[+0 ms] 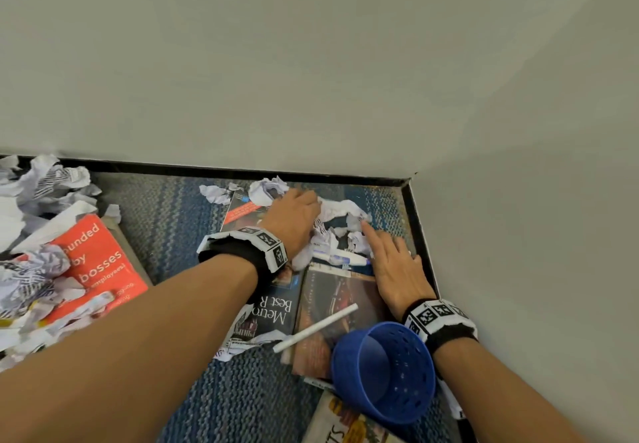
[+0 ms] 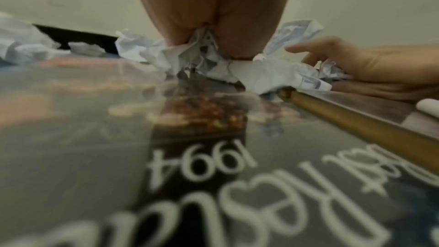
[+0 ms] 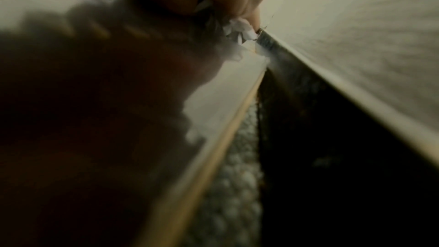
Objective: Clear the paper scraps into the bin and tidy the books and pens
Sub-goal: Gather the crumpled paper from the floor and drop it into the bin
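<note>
Crumpled paper scraps (image 1: 340,209) lie in the floor corner. My left hand (image 1: 311,207) is down on them, and in the left wrist view the scraps (image 2: 199,57) bunch up inside its curled fingers. My right hand (image 1: 377,238) lies low beside them with its index finger straight and touching the scraps. A blue-and-white marker (image 1: 342,257) lies between my hands. A white pen (image 1: 316,326) rests on a dark book (image 1: 332,294), next to a "Metro Best" book (image 1: 276,307). The blue perforated bin (image 1: 383,373) stands tilted by my right wrist.
An orange book (image 1: 100,259) sits at the left under a big heap of crumpled paper (image 1: 41,186). A red book (image 1: 242,211) lies under my left hand, another book (image 1: 345,425) at the bottom edge. Walls with black skirting (image 1: 420,235) close the corner.
</note>
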`<control>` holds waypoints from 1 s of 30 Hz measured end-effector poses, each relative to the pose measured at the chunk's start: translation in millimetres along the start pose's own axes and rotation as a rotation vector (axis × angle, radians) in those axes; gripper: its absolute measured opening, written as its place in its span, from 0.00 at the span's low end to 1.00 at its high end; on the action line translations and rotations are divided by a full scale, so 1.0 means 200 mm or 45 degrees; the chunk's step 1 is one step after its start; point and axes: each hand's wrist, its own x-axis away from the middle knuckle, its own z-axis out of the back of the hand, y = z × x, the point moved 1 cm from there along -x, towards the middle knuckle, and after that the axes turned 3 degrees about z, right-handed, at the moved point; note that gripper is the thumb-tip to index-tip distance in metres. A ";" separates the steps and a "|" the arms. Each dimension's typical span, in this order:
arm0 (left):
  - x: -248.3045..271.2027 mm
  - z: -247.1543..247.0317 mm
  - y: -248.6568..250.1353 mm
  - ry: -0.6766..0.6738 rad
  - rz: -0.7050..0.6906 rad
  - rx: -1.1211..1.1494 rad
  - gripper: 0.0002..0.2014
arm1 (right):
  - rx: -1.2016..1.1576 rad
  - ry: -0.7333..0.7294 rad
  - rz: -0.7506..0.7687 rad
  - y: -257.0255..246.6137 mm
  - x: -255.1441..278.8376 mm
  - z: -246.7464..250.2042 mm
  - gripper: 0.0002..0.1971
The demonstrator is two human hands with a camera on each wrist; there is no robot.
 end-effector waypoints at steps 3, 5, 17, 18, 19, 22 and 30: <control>0.01 -0.01 -0.01 0.123 0.002 0.193 0.13 | -0.010 -0.061 -0.005 0.00 0.01 0.02 0.40; 0.05 0.01 -0.03 0.232 0.038 0.414 0.10 | -0.054 -0.066 0.004 0.00 0.01 0.02 0.38; 0.34 0.15 -0.18 0.235 0.379 0.656 0.23 | -0.362 -0.027 -0.204 0.00 -0.01 0.00 0.09; 0.37 0.13 -0.18 0.119 0.364 0.552 0.26 | -0.356 -0.033 -0.225 0.00 -0.01 0.00 0.09; 0.40 0.10 -0.19 0.041 0.335 0.473 0.27 | -0.348 -0.064 -0.221 0.01 -0.01 0.03 0.09; 0.50 -0.01 -0.19 -0.105 0.248 0.432 0.27 | -0.223 -0.196 -0.170 0.00 0.01 0.11 0.14; 0.57 -0.10 -0.11 -0.164 0.252 0.249 0.42 | -0.181 0.077 -0.189 0.02 0.01 0.33 0.10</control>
